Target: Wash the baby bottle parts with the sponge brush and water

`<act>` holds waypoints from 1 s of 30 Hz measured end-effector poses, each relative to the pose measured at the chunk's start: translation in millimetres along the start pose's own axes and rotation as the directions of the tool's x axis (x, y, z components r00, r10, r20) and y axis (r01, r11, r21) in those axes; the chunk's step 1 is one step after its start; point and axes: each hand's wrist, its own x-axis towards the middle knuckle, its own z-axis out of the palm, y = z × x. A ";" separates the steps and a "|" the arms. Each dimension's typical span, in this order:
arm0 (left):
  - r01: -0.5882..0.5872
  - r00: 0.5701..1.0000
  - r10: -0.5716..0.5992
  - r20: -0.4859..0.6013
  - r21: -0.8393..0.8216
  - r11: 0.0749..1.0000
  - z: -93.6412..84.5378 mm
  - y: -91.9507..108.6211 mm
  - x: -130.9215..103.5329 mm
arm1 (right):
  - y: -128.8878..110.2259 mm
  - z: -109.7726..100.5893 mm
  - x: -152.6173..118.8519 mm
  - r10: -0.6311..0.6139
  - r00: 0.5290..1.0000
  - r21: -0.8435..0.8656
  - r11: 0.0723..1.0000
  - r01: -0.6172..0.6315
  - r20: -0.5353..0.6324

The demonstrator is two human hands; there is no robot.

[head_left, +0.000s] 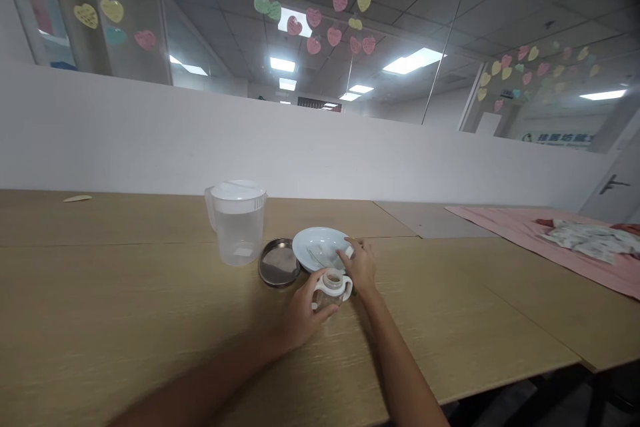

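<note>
A small clear bottle with a white collar and side handles stands upright with its mouth uncovered, and my left hand is wrapped round its left side. My right hand is at the right rim of a white bowl, thumb and fingers pinched on a small whitish piece too small to name. Something clear lies inside the bowl. Left of the bowl is a round metal tray. Farther left stands a clear pitcher with a white lid and a handle on its left.
The wooden table runs up to a white wall with glass above. On the right lies a pink cloth with a patterned fabric on it. A thin pale piece lies at the back left.
</note>
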 end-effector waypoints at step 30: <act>-0.111 0.983 0.130 -0.131 0.141 0.984 -10.1 11.9 6.8 | 6.3 5.4 -3.1 0.250 0.967 0.249 0.941 -0.230 -0.051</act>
